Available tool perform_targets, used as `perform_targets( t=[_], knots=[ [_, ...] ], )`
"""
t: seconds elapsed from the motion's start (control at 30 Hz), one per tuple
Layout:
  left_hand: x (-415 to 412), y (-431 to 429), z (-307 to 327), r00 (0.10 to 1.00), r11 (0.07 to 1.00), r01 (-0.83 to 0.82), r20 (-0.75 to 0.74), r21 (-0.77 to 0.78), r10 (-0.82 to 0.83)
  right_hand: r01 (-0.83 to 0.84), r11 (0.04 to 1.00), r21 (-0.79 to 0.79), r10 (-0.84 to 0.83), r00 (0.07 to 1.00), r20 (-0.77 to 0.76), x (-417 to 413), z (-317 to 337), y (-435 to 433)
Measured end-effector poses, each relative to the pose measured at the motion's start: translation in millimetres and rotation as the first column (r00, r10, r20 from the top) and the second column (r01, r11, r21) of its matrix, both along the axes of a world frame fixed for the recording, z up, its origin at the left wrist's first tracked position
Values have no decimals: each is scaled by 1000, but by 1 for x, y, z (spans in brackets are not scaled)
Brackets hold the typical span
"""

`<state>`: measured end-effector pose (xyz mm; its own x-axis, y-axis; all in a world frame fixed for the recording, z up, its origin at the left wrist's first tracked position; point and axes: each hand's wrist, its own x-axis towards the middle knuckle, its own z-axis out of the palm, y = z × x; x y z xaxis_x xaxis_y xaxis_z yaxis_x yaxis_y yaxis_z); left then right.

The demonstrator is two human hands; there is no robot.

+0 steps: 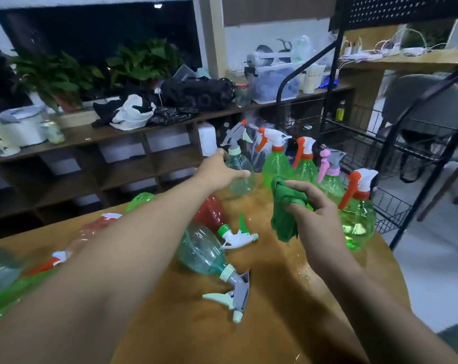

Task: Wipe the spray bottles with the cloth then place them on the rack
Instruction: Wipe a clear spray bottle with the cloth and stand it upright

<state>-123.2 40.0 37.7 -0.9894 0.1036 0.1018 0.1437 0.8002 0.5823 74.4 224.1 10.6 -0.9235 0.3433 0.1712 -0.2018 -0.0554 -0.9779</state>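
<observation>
Head view shows the left hand [222,172], grip spread, by the far clear bottle [240,170] on the bench [249,327], the right hand [317,215] pinching the cloth [283,216]; a clumsy grab could knock over the green bottles [277,164] beside it.

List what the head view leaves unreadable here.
Left hand: head view, motion blur hides whether it touches the clear upright bottle.
Lying bottles at left: left forearm covers them, frame edge cuts them.
Rack: top shelf cut by upper edge.
Green cloth: bunched in right hand, extent hidden.

dim indoor light — edges warped
</observation>
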Motion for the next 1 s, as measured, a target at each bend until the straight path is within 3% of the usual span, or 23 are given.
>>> perform_targets(
  t=[0.23, 0.47, 0.57, 0.63, 0.73, 0.8, 0.9, 1.0],
  knots=[
    [-33, 5, -18, 997, 995, 23, 79, -93, -16, -45, 999, -11, 45, 999, 19, -18, -2, 3],
    [-14, 4, -9, 999, 945, 9, 42, -326, 5, -63, 996, -68, 67, 996, 63, -19, -7, -12],
    [2, -13, 11, 1000, 951, 27, 0, -308, -28, -85, 994, -66, 88, 994, 58, -11, -4, -17],
    [24, -32, 26, 990, 958, 138, 4, -252, -141, -92, 993, -68, 96, 994, 52, -4, -3, -20],
    [63, -65, 46, 927, 885, 374, 91, -276, -364, -100, 993, -62, 104, 993, 52, 6, -4, -29],
    [87, -85, 54, 852, 791, 523, 230, -317, -471, -113, 991, -70, 116, 992, 50, 14, -6, -37],
    [111, -103, 51, 773, 672, 620, 465, -405, -432, -140, 985, -102, 146, 988, 57, 27, -6, -48],
    [126, -109, 38, 781, 615, 618, 473, -490, -408, -155, 981, -117, 162, 985, 58, 41, -6, -57]
  ],
)
